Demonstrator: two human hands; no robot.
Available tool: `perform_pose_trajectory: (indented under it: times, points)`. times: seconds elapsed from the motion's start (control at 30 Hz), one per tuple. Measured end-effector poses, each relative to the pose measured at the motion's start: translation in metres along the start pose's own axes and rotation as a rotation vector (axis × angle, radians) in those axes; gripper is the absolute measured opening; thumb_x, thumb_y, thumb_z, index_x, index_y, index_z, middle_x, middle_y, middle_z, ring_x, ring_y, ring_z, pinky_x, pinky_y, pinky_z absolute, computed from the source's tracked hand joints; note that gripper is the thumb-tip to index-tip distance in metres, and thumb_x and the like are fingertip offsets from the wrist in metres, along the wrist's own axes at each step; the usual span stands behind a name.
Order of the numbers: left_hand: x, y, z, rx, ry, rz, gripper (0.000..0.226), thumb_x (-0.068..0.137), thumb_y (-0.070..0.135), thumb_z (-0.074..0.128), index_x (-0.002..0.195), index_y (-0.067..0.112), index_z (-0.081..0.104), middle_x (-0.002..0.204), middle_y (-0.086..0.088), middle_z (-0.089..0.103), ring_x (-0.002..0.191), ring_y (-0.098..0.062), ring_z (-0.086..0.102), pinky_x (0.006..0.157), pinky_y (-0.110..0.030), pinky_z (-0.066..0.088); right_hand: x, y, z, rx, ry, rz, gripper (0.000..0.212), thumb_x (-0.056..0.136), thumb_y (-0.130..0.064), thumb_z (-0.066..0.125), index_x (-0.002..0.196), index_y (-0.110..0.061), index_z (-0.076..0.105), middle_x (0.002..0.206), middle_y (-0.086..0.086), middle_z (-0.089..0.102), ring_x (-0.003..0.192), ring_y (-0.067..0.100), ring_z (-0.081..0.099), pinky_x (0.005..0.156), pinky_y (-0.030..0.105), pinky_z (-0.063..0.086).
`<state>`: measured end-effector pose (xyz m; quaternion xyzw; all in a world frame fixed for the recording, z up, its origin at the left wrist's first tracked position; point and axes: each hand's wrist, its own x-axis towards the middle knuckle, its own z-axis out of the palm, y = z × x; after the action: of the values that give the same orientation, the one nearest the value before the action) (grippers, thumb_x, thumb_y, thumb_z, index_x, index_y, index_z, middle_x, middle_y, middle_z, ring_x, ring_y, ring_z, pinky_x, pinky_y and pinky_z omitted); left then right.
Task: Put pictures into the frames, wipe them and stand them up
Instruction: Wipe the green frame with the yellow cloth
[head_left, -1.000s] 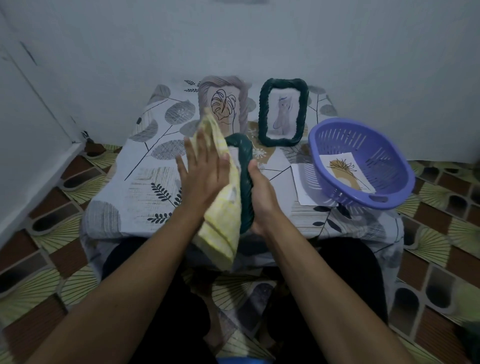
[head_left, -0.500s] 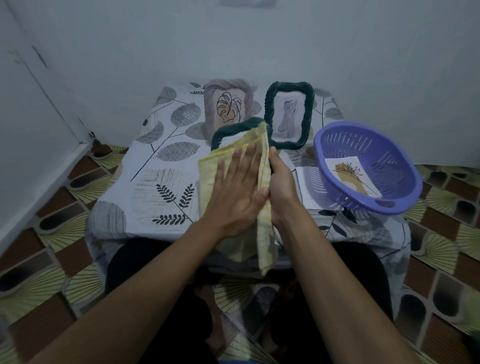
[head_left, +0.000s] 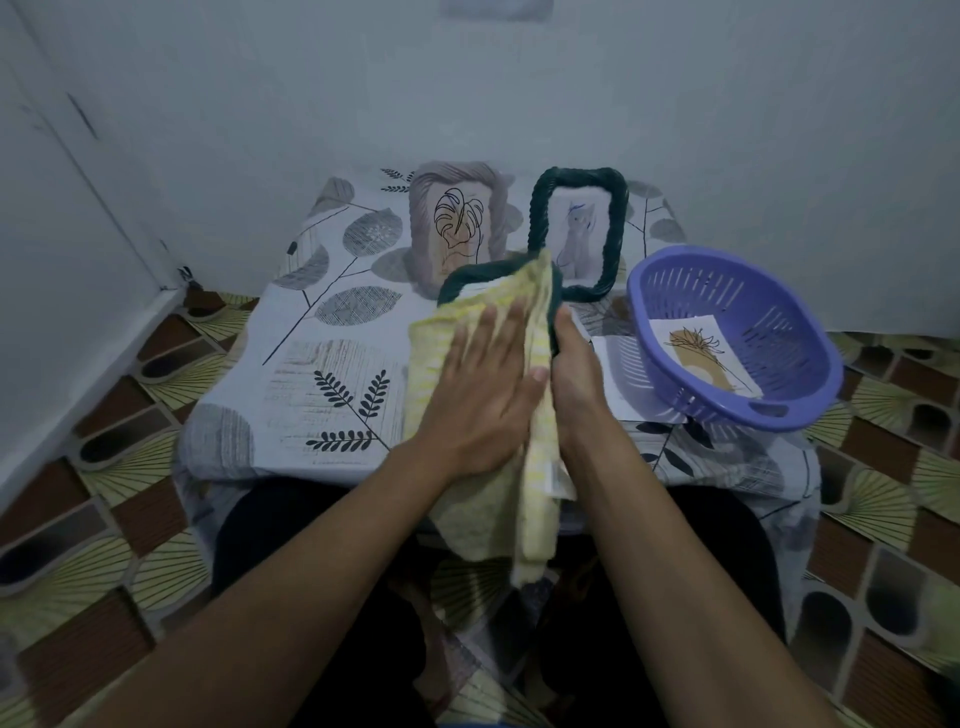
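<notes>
My left hand (head_left: 488, 395) lies flat, fingers straight, pressing the soft cloth (head_left: 483, 514) on the green frame (head_left: 467, 275) at 12 o'clock, over the table's (head_left: 311, 415) near edge. My right hand (head_left: 571, 374) clamps its right rim. Likely light and stiff: hold rims only.

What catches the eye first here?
In the middle, the left hand presses a yellow cloth flat against a dark green frame that the right hand grips at its edge. Behind them a grey frame and a second green frame stand upright; to the right a purple basket holds a loose picture.
</notes>
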<state>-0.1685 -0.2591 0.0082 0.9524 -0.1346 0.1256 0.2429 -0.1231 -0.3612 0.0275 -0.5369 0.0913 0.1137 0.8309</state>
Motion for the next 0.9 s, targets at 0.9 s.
perform_pose_trajectory:
  times: [0.9]
  points:
    - [-0.014, -0.051, 0.000, -0.051, 0.171, -0.081, 0.069, 0.099, 0.059, 0.011, 0.155, 0.031, -0.019, 0.163, 0.011, -0.023, 0.150, -0.016, -0.023, 0.122, -0.051, -0.008, -0.013, -0.008, 0.000, 0.035, -0.215, -0.111, 0.049, 0.107, -0.043, 0.034, 0.128, -0.008, 0.061, 0.126, 0.017, 0.067, 0.118, 0.033, 0.064, 0.104, 0.050, 0.049]
